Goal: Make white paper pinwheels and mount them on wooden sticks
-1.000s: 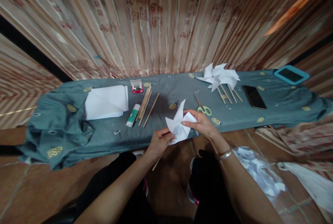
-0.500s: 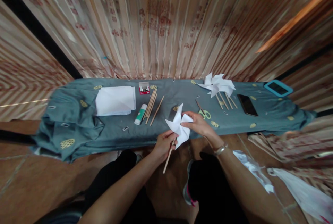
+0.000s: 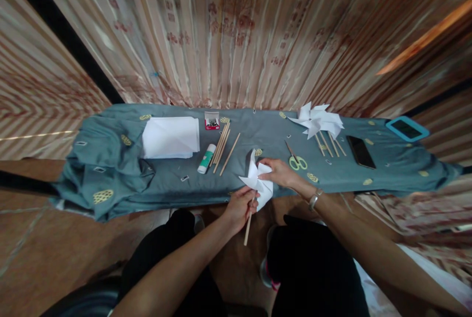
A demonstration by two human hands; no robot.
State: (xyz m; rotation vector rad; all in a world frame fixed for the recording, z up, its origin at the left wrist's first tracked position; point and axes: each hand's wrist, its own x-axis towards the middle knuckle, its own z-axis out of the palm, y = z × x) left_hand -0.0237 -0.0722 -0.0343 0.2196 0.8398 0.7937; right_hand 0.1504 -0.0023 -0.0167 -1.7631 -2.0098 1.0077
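Downward (slightly leftward), the stick (image 3: pixel 248 231) slants from the pinwheel (image 3: pixel 265 191).

Left forearm (image 3: pixel 184 258): bare, entering from seven o'clock. Left hand (image 3: pixel 240 207): fingers curled, gripping. Right forearm (image 3: pixel 361 238): bare, entering from four o'clock. Right hand (image 3: pixel 279 173): thumb and fingers pinched, pointing toward ten o'clock.

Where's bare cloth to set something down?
Between the loose stick and the scissors, behind the held pinwheel: bare printed cloth. Also in front of the paper stack and glue stick. Crowded: glue stick, grouped sticks and red box; finished pinwheels close to the phone.
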